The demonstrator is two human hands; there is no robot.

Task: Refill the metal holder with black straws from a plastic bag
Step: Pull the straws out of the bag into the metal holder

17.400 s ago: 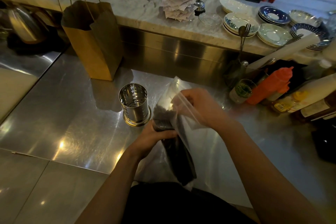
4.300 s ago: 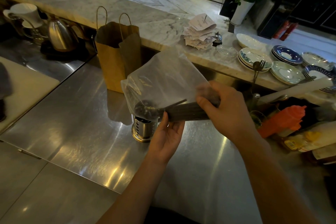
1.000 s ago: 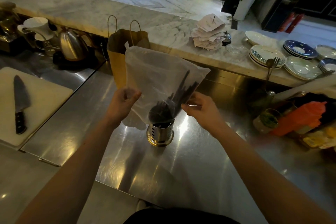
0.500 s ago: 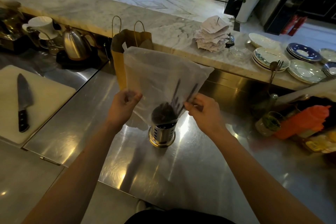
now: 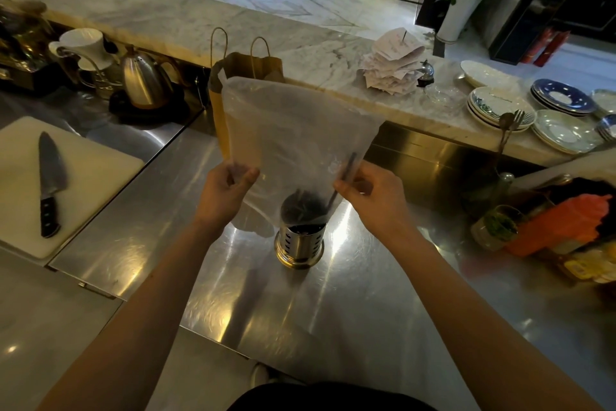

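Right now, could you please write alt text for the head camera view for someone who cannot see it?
A left hand and a right hand pinch an upturned clear plastic bag over a metal holder on a steel counter, black straws bunched at its mouth. A paper bag stands behind; a knife lies on a cutting board at left.

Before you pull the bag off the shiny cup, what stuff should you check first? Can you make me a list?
1. Bag mouth over the cup: ok. The plastic bag hangs open-end down over the metal holder.
2. Both hands holding on: ok. The left hand and right hand each pinch a side of the bag.
3. All black straws dropped in: not ok. One stray straw leans up inside the bag by the right hand.
4. Holder standing straight: ok, upright on the steel counter.
5. Straws reaching the holder's bottom: cannot tell, hidden.
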